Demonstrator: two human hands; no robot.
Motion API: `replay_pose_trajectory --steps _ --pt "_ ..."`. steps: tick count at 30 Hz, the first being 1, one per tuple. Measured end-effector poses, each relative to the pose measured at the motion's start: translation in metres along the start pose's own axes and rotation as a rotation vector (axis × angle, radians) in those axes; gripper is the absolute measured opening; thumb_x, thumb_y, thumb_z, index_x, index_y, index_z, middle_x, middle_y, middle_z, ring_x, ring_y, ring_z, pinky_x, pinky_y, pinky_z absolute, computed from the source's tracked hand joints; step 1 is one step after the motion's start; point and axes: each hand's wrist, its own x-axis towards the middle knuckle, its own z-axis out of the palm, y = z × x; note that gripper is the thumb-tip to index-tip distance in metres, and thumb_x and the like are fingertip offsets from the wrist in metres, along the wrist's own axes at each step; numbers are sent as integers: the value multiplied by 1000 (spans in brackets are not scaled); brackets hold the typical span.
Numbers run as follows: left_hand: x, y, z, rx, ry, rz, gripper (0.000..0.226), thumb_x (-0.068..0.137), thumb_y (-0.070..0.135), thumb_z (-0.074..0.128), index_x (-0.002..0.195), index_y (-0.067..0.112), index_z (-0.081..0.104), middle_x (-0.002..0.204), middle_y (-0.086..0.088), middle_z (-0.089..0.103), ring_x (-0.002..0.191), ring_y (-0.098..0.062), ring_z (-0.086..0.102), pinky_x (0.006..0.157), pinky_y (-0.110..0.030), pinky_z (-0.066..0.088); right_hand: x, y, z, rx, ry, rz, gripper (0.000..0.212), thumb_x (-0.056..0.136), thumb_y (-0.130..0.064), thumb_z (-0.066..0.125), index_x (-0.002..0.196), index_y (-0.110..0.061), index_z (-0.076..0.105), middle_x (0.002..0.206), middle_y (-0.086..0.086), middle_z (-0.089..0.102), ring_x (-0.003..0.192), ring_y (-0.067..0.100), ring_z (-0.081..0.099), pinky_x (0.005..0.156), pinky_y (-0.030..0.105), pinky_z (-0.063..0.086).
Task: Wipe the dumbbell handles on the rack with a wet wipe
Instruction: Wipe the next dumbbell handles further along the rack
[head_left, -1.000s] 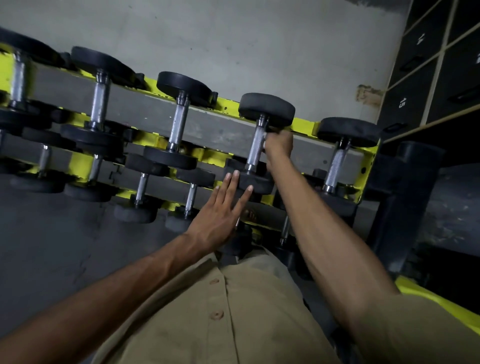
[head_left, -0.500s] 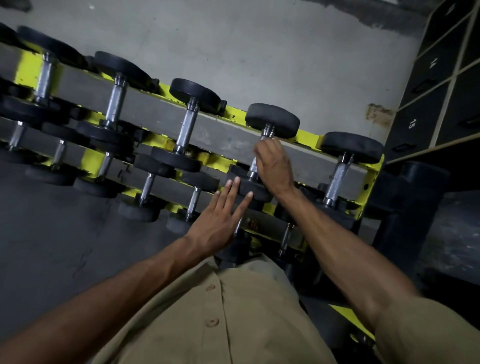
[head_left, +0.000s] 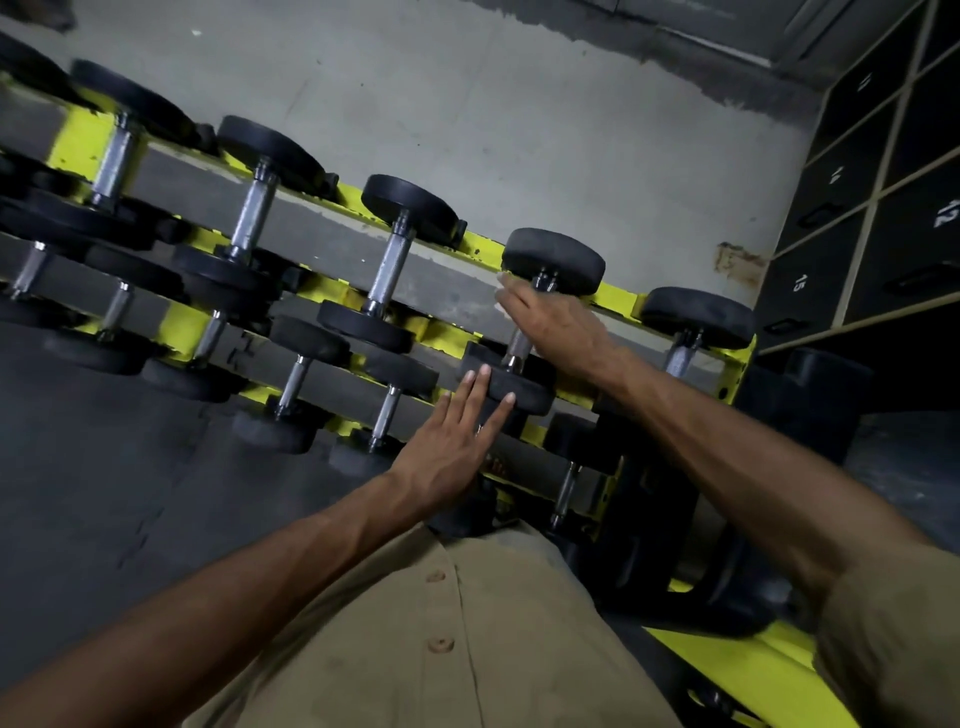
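A yellow and grey rack (head_left: 332, 244) holds rows of black-headed dumbbells with steel handles. My right hand (head_left: 561, 327) lies across the handle (head_left: 517, 347) of the fourth dumbbell on the top row, its fingers fairly straight and pointing up-left; it hides most of the handle. No wet wipe shows; whatever is under the palm is hidden. My left hand (head_left: 452, 447) rests flat with straight fingers on that dumbbell's near head (head_left: 524, 395). The far head (head_left: 556, 257) stands just beyond my right fingers.
Neighbouring dumbbells sit left (head_left: 389, 265) and right (head_left: 685, 353) on the top row, with smaller ones on lower rows (head_left: 291, 384). Numbered dark lockers (head_left: 883, 208) fill the right side. A black padded roller (head_left: 821, 395) stands by the rack's right end. Grey floor lies beyond.
My right hand slid down from the top of the handle by the far head and now lies across its middle. My left hand stayed on the near head. The view shifted.
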Motion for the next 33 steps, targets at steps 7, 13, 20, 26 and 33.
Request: replay_pose_trajectory --steps 7,13,20,26,33 --pt "0 -4 0 -1 -3 19 109 97 22 61 161 14 -27 159 -31 -39 155 -46 -25 130 -56 8 20 1 -21 -191 -134 7 12 87 -5 63 91 -15 57 79 4 60 86 27 55 44 32 37" --pt "1 -8 7 -12 30 38 111 99 21 62 160 17 -30 158 -30 -42 155 -45 -26 130 -56 9 12 -4 -17 -161 -179 100 18 84 -2 66 95 -14 58 87 5 61 78 29 58 43 29 28" --pt "2 -10 11 -26 50 42 111 99 18 60 158 18 -33 156 -28 -46 154 -44 -28 130 -57 9 -1 1 -10 134 -337 110 44 89 -11 59 132 -18 59 149 -1 50 111 30 65 72 39 57" --pt "1 -11 13 -28 65 49 108 99 13 58 159 19 -32 156 -27 -47 154 -44 -29 130 -56 8 4 27 -18 163 -319 154 64 82 8 51 136 -25 60 159 -4 41 122 30 62 83 44 58" --pt "1 -10 10 -16 55 55 101 101 9 51 160 17 -30 156 -29 -44 154 -45 -28 130 -56 7 27 -7 -24 197 -586 11 36 97 -11 51 133 -16 50 113 14 70 85 32 66 59 30 44"
